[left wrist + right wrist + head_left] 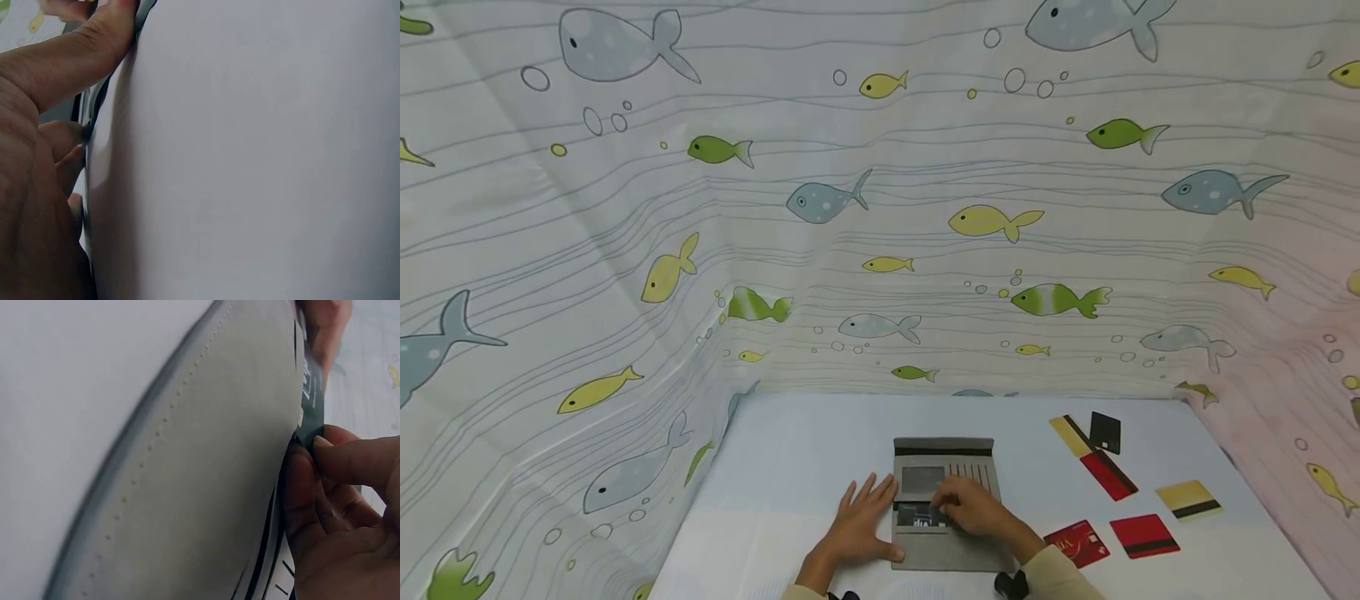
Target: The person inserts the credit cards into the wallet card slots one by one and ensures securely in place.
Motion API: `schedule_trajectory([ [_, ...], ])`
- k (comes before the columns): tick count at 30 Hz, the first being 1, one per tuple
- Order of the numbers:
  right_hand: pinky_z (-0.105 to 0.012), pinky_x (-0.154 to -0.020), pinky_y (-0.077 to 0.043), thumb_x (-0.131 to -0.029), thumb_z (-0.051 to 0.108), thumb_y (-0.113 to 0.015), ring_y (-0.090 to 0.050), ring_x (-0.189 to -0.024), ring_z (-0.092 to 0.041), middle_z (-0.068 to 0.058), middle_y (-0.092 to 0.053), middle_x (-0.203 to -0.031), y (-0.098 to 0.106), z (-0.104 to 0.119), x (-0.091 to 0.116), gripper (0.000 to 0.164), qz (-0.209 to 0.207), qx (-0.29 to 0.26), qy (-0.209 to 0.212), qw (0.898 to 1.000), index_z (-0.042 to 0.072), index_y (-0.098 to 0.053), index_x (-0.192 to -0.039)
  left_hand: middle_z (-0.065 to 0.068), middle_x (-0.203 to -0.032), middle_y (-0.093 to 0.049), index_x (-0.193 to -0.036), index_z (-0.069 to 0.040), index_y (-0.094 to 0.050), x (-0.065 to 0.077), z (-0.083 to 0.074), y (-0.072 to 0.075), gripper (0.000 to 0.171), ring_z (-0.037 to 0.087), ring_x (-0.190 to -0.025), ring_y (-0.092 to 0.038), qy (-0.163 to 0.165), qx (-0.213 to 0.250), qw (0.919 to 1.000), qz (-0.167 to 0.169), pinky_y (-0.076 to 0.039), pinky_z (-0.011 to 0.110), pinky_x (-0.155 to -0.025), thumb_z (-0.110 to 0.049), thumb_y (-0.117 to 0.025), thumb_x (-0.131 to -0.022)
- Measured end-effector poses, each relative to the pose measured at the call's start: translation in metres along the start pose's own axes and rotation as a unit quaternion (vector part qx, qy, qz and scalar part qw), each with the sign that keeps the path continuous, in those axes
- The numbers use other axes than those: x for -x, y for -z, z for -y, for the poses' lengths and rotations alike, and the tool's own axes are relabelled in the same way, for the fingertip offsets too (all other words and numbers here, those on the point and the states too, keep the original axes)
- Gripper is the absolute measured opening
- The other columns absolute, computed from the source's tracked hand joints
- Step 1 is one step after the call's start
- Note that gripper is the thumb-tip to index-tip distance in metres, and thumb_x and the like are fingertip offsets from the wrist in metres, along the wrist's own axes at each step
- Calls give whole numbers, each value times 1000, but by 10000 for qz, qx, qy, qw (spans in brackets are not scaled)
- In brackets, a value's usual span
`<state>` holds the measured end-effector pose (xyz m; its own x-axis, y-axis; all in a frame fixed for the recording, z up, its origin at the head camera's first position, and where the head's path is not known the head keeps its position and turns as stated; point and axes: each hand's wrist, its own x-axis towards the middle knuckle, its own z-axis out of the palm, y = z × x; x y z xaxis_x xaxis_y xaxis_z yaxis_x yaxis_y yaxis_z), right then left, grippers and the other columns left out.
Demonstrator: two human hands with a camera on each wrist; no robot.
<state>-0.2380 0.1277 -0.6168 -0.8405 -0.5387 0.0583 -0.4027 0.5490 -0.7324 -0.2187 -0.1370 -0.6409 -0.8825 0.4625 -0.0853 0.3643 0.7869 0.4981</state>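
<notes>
A grey wallet [925, 550] lies unfolded on the white table, with a clear window [922, 479] and card slots [967, 472] in its upper half. A black card [917, 517] with pale lettering sits partly at a slot near the fold. My right hand [972, 507] pinches this card [312, 400] at its edge between thumb and finger. My left hand [862, 525] rests along the wallet's left side with fingers spread, its thumb [75, 59] touching the lower left edge. How deep the card sits in the slot is hidden.
Right of the wallet lie a red card with lettering [1077, 543], a red card with a dark stripe [1145, 535] and a gold card [1189, 500]. Farther back, another gold card [1067, 433], another red card [1108, 475] and a black card [1105, 432] overlap. Fish-patterned cloth [925, 292] surrounds the table.
</notes>
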Motion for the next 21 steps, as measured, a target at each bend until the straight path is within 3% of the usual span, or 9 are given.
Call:
schedule_trajectory([
  [11, -20, -68, -47, -88, 3, -69, -55, -81, 3, 10, -66, -88, -9, -6, 7, 14, -54, 74, 392, 9992, 14, -76, -89, 8, -165, -30, -157, -12, -33, 6, -2, 1, 119, 42, -152, -20, -187, -39, 9998, -70, -8, 68, -119, -67, -81, -63],
  [21, -18, -65, -45, -89, 5, -70, -53, -77, 5, 11, -66, -87, -7, -5, 5, 13, 160, 7, 115, 9998, 15, -78, -90, 7, -164, -31, -157, -11, -33, 5, -3, 3, 118, 41, -152, -22, -257, -156, 9994, -188, -10, 67, -119, -65, -81, -63],
])
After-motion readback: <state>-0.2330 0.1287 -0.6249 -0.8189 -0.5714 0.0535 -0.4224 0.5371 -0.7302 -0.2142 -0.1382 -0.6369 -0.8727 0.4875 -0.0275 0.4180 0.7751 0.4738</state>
